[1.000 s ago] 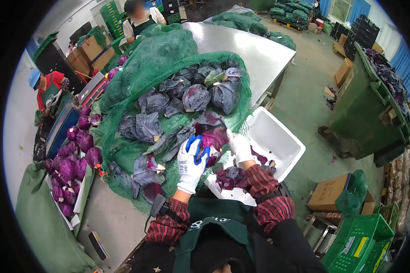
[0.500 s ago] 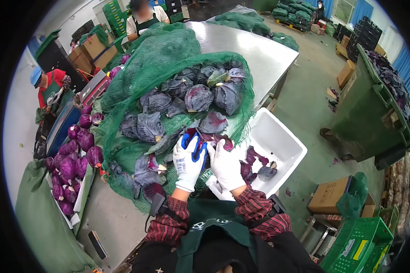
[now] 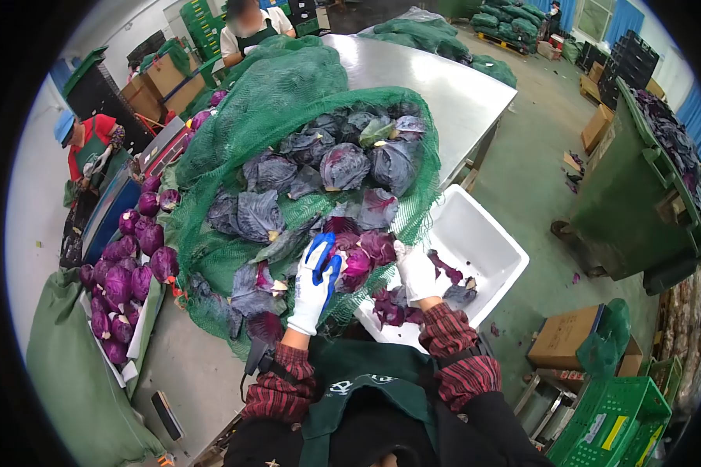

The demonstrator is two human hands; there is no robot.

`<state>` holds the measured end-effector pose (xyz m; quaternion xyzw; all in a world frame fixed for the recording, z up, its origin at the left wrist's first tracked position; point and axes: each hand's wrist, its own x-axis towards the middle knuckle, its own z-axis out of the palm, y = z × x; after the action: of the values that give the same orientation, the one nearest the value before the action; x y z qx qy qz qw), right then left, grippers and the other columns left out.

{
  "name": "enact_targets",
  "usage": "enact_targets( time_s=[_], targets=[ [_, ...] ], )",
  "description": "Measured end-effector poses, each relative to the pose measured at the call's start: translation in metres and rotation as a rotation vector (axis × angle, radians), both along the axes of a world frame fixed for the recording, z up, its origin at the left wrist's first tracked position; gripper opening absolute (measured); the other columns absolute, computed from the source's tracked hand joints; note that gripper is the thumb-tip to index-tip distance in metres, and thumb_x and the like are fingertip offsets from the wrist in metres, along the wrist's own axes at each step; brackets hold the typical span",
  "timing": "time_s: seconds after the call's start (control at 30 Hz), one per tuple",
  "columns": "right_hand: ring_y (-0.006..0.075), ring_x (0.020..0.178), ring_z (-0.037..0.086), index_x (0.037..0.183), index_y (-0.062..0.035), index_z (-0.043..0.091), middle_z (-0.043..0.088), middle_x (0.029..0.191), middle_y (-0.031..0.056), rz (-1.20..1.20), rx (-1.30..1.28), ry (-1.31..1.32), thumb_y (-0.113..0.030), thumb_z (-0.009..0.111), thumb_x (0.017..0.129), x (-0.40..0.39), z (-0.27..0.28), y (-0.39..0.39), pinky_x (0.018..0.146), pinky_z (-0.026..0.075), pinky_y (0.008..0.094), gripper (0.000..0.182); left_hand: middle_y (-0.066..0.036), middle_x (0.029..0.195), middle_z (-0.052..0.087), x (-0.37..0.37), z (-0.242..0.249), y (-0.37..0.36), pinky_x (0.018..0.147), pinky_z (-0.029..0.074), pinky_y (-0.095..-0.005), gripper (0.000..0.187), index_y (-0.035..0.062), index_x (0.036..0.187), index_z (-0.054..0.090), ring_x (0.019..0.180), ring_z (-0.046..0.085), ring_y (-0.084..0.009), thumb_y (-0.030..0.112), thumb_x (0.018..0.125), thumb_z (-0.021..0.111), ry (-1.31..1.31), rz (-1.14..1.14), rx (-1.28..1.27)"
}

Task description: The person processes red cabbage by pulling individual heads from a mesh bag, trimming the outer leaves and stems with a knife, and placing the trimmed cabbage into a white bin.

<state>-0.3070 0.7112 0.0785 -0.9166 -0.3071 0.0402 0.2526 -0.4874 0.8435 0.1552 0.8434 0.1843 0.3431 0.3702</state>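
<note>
A red cabbage (image 3: 356,266) with shiny purple flesh and loosened outer leaves lies in front of me. My left hand (image 3: 317,272), in a white glove with blue on the fingers, is closed against its left side. On the cabbage's right, my right hand (image 3: 417,272), in a white glove, pinches the edge of a peeled-back purple leaf (image 3: 379,246). Several dull, untrimmed cabbages (image 3: 344,167) sit behind, inside an open green mesh bag (image 3: 249,109). Torn leaves (image 3: 389,307) lie in a white bin (image 3: 494,268), below and beside my right hand.
Trimmed purple cabbages (image 3: 117,284) are piled at the left. The metal table (image 3: 436,74) extends behind the bag. A green waste bin (image 3: 623,210) full of leaves stands right, above a green crate (image 3: 611,420) and cardboard box (image 3: 565,335). Two people work at the far left.
My right hand has moved right, away from my left, drawing a leaf outward. More of the cabbage's purple surface now shows between my hands.
</note>
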Motion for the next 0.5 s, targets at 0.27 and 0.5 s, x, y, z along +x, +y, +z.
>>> enact_targets(
  time_s=[0.27, 0.5],
  targets=[
    [0.0144, 0.046, 0.054, 0.097, -0.0008, 0.065, 0.063, 0.061, 0.0055, 0.256, 0.3, 0.902, -0.042, 0.063, 0.089, -0.013, 0.1, 0.006, 0.047, 0.044, 0.0316, 0.042, -0.017, 0.144, 0.041, 0.0, 0.013, -0.012, 0.109, 0.035, -0.038, 0.063, 0.0068, 0.137, 0.046, 0.134, 0.039, -0.0301, 0.011, 0.08, 0.072, 0.168, -0.099, 0.086],
    [0.0236, 0.063, 0.068, 0.08, 0.0009, 0.065, 0.068, 0.066, 0.0136, 0.26, 0.094, 0.522, -0.018, 0.056, 0.084, -0.002, 0.09, 0.011, 0.06, 0.052, 0.0355, 0.022, -0.016, 0.146, 0.036, 0.006, 0.002, -0.002, 0.108, 0.037, -0.041, 0.079, 0.0082, 0.138, 0.047, 0.132, 0.041, -0.0296, 0.02, 0.069, 0.084, 0.006, -0.237, -0.138]
  ],
)
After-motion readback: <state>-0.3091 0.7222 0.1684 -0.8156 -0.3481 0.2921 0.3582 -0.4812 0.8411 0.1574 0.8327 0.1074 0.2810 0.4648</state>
